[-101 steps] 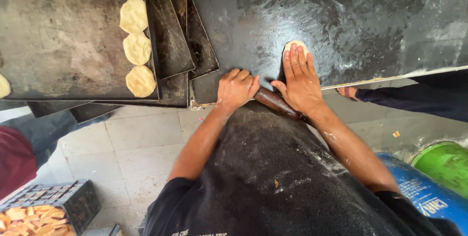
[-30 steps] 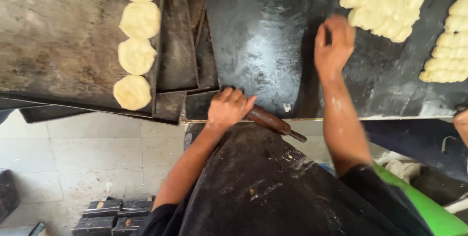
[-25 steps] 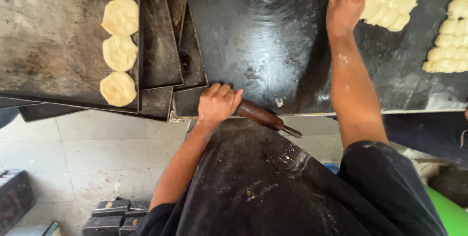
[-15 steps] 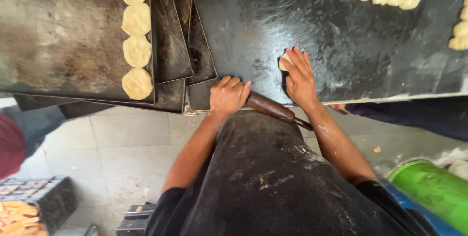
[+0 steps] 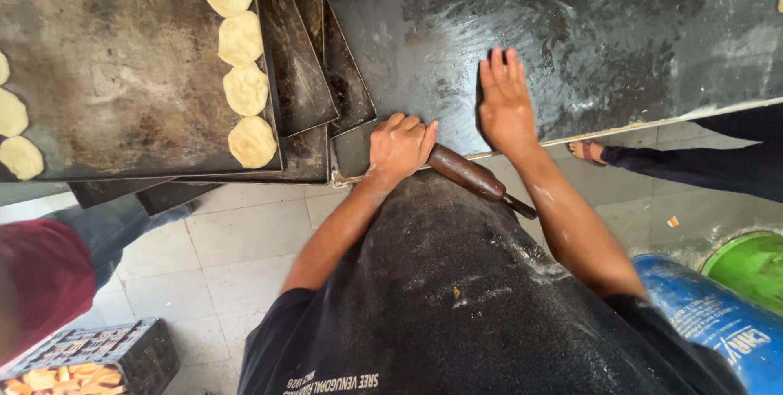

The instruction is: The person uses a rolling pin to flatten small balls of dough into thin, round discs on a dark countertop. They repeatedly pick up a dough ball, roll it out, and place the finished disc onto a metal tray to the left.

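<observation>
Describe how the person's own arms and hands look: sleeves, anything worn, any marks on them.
Both arms are bare below short black sleeves. The left hand and right hand wear no gloves, rings or watch that I can see. Pale flour streaks dust the right forearm. A black apron, speckled with flour, covers the front.

Off to my left sits a dark baking tray with pale dough rounds lined up along its right edge, more empty trays stacked under it. Down on the tiled floor there's a black crate of baked pieces, and by my right side a blue drum next to a green tub. Someone's sandalled foot pokes out beneath the table edge.
</observation>
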